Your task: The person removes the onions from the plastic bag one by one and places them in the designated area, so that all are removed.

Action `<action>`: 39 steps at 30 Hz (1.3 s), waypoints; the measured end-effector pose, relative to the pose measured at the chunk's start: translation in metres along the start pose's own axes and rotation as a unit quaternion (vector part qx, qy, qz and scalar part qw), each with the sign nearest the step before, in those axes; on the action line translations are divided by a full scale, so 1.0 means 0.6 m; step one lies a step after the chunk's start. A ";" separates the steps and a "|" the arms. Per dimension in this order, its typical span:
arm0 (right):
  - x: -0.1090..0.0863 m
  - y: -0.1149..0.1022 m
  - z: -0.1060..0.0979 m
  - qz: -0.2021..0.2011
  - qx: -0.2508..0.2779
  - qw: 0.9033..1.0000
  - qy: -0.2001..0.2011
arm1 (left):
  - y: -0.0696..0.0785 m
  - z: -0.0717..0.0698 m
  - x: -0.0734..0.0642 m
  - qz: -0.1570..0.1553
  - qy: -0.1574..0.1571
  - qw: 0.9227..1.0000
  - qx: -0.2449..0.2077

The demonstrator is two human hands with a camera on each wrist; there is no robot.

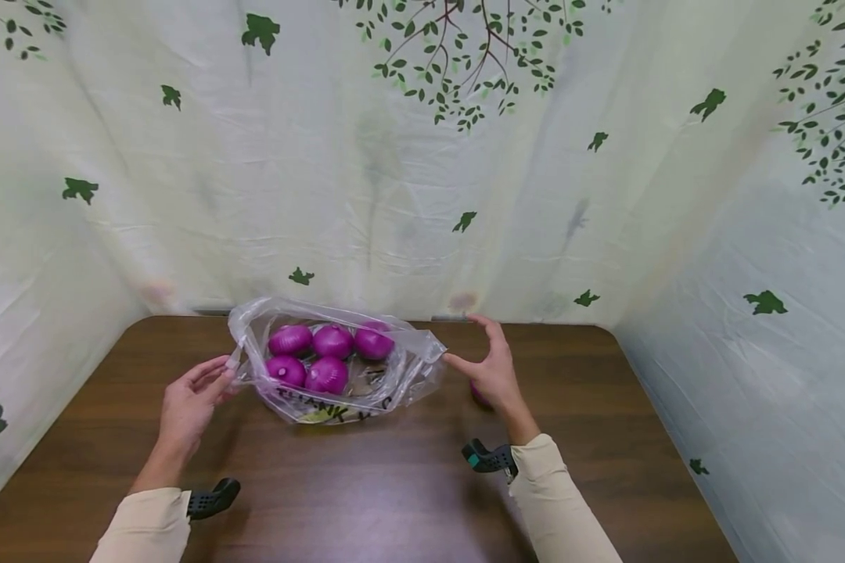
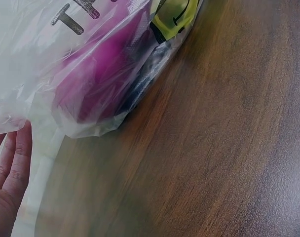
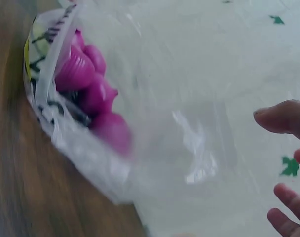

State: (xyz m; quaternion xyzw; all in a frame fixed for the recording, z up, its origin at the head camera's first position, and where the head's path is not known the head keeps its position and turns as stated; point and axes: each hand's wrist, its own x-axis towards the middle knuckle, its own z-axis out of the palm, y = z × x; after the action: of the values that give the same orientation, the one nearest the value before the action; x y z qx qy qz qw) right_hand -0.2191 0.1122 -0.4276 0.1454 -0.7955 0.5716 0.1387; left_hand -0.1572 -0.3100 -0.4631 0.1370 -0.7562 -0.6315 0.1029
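A clear plastic bag with dark printed lettering sits at the far side of the table, its mouth spread wide. Inside it lie several purple onions, grouped toward the left and middle. My left hand pinches the bag's left edge between thumb and fingers. At the bag's right end is my right hand, thumb and fingers spread wide with nothing gripped. Its thumb tip is right by the bag's corner. Another purple onion is on the table, mostly hidden behind the right hand.
The brown wooden table has rounded far corners. A pale curtain printed with leaves and branches hangs behind it and along both sides. Dark wrist straps are worn at both cuffs.
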 end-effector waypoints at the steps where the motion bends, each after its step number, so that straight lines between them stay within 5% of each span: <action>1: 0.001 -0.004 0.004 -0.003 0.003 1.000 -0.001 | 0.000 0.001 0.000 0.001 -0.002 1.000 -0.008; 7: 0.009 -0.025 0.032 -0.041 0.002 0.999 -0.007 | 0.000 0.004 -0.001 0.007 -0.012 0.999 -0.046; 15: 0.016 -0.035 0.081 -0.138 -0.023 0.990 -0.011 | 0.001 -0.002 -0.001 0.002 -0.002 1.000 0.008; 19: 0.018 -0.037 0.103 -0.174 -0.027 0.984 -0.024 | -0.001 -0.003 0.001 0.001 -0.003 1.000 0.000; 26: 0.019 -0.043 0.136 -0.185 -0.038 0.981 -0.052 | -0.006 -0.002 0.000 0.003 -0.009 0.998 -0.061; 39: 0.007 -0.038 0.200 -0.193 -0.015 0.980 -0.055 | -0.009 -0.004 -0.002 -0.005 -0.007 0.999 -0.041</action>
State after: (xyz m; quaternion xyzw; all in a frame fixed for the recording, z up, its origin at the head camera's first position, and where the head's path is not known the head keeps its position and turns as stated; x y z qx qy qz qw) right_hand -0.2207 -0.0089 -0.4428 0.3251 -0.7674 0.5135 0.2044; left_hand -0.1548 -0.3124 -0.4677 0.1315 -0.7295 -0.6637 0.1002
